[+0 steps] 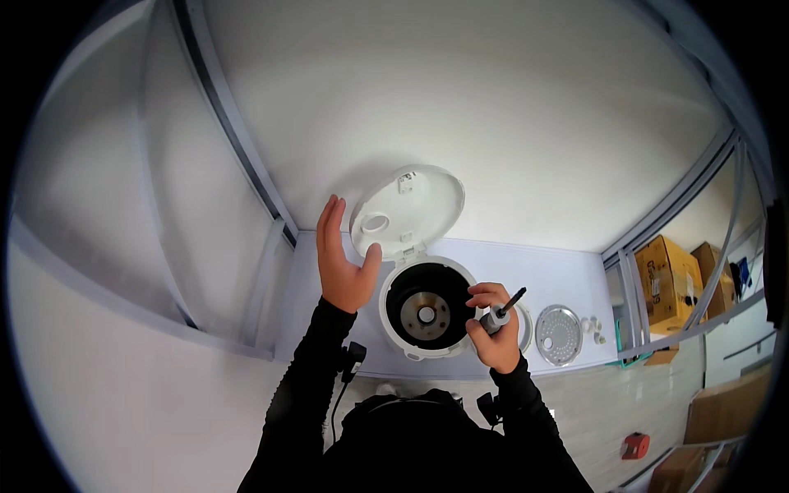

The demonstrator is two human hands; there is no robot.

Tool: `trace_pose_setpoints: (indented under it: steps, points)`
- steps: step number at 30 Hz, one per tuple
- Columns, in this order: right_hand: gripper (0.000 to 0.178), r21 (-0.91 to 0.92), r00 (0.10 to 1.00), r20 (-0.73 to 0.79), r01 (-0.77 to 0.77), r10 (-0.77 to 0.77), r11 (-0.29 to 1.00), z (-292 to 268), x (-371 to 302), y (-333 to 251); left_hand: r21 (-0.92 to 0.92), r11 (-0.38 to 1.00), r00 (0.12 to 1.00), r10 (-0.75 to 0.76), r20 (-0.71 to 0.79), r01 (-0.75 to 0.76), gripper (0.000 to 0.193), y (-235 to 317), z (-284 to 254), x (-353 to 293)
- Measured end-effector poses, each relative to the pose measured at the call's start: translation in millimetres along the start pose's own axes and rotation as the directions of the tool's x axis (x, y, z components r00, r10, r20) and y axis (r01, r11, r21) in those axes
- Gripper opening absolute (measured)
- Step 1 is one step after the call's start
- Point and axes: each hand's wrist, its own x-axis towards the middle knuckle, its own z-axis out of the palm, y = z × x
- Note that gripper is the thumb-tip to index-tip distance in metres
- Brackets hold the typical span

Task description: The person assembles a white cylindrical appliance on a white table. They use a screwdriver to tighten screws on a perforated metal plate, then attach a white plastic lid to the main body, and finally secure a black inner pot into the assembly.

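We are clasping the screwdriver (495, 319) in the nearer right grip (500, 348), shaft (514, 302) pointing away from the cooker (421, 325) just left of it; the left grip (345, 273) is hovering empty, spread, beside the lid (417, 207).

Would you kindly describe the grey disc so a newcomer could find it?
On the pale table stands a white, open-lidded cooker. To its right, beyond the right hand, lies the round grey disc. Unlike the small pieces beside it, it is broad and dotted with holes.
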Motion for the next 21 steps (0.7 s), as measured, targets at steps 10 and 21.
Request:
trace_pose_setpoints:
  steps: [10,21]
  points:
    - [0.034,-0.07,0.99,-0.136,-0.047,0.037,0.996,10,-12,-12,-0.197,0.974,0.99,-0.099,0.096,0.116,0.054,-22,15,1]
    - [0.053,0.179,0.968,-0.219,-0.087,0.126,0.98,8,-22,-17,-0.185,0.982,0.978,0.012,0.207,0.027,0.038,32,-4,-31]
